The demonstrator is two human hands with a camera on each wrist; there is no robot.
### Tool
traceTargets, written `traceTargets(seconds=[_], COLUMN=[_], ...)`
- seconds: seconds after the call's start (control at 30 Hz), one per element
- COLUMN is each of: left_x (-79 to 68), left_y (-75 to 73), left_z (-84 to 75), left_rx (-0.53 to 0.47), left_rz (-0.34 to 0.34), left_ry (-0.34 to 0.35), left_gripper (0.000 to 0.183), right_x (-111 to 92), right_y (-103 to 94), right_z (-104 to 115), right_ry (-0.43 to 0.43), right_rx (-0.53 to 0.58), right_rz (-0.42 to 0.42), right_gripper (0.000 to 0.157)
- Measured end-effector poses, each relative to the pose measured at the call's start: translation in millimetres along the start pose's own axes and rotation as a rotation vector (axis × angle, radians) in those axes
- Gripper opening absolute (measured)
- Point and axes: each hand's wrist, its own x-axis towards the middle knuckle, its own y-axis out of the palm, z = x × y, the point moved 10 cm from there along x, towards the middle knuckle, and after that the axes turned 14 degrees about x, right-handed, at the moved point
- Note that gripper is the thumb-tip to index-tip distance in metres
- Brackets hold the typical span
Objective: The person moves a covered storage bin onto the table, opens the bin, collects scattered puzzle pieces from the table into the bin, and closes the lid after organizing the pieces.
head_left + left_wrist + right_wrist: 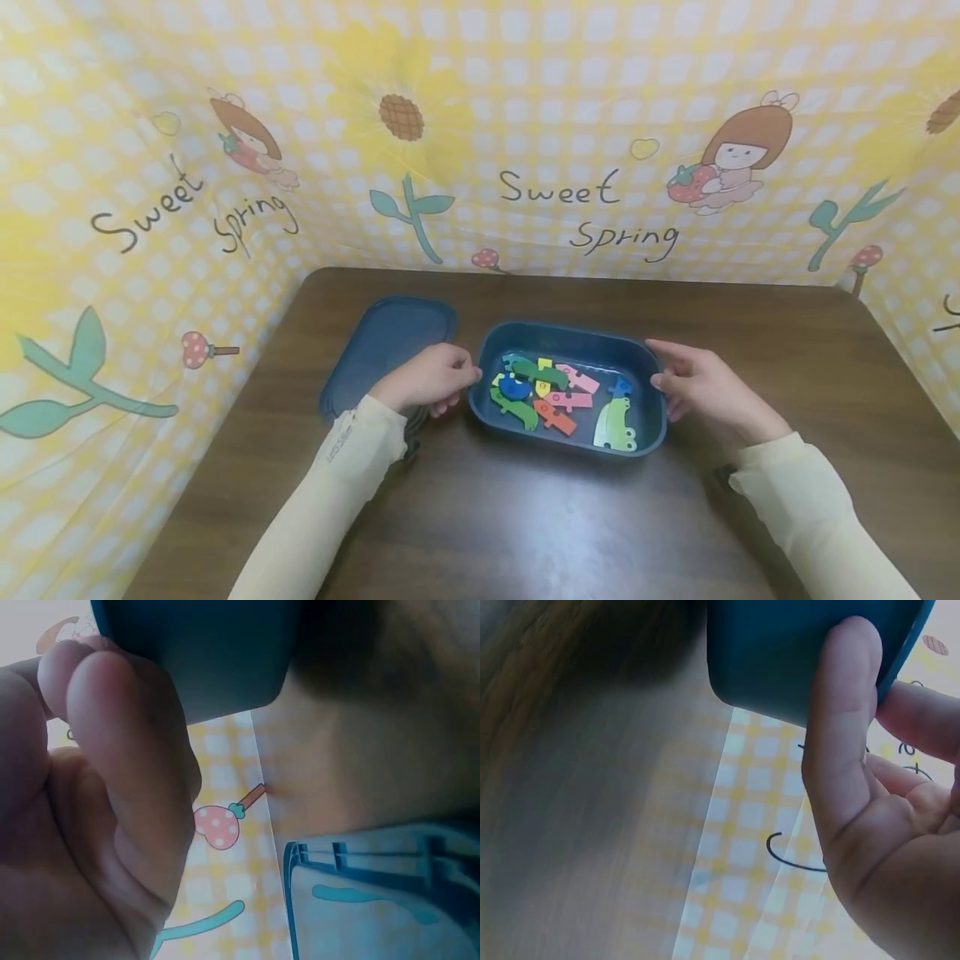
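Both of my hands are at a dark blue plastic box (570, 333) with rounded corners. My left hand (432, 377) pinches its left rim with curled fingers; in the left wrist view these fingers (112, 727) lie against the box's outer wall (202, 667). At the opposite end, my right hand (708, 385) grips the right rim. One finger (847, 697) presses along the outer wall there, and others reach past the rim. Inside lie several flat, notched puzzle pieces: green crocodile-like ones (617, 427), pink ones (572, 401), an orange one (555, 417) and blue ones (513, 386).
A matching blue lid (397, 333) lies on the brown wooden table (510, 517), left of the box and partly behind my left hand. Yellow checked cloth (570, 100) with printed flowers hangs along the table's back and sides.
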Motion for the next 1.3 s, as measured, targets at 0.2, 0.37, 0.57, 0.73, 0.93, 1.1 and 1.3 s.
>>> traceTargets(seconds=[0.2,0.37,0.57,0.73,0.93,1.1,1.3], left_x=[-10.4,-16.7,-19.1,-21.8,-42.1,-59.4,-58.6], left_y=[7.1,10.7,11.9,-12.4,-62.1,-68.8,-66.4], left_z=[6.7,10.6,8.3,22.7,89.5,141.1,158.2], left_rx=[0.021,-0.018,-0.038,0.164,0.490,0.488,0.403], left_rz=[0.008,0.016,0.049,-0.036,-0.208,-0.127,-0.091], left_ry=[-0.012,-0.029,-0.008,0.003,-0.225,-0.448,-0.523], left_gripper=[0.030,0.030,0.030,0.028,0.039,0.081,0.105], right_x=[6,10,8,8,8,7,7], right_y=[4.9,8.9,5.8,5.4,7.8,8.1,6.7], right_z=[2,-2,-4,-4,-7,-8,-8], right_ry=[-0.012,0.002,0.007,0.001,0.022,0.039,0.038], right_rx=[-0.034,-0.038,-0.053,-0.121,-0.196,-0.219,-0.229], right_rz=[-0.012,-0.016,-0.034,-0.033,-0.015,-0.005,-0.003], right_gripper=[0.063,0.062,0.061,0.060,0.060,0.059,0.056])
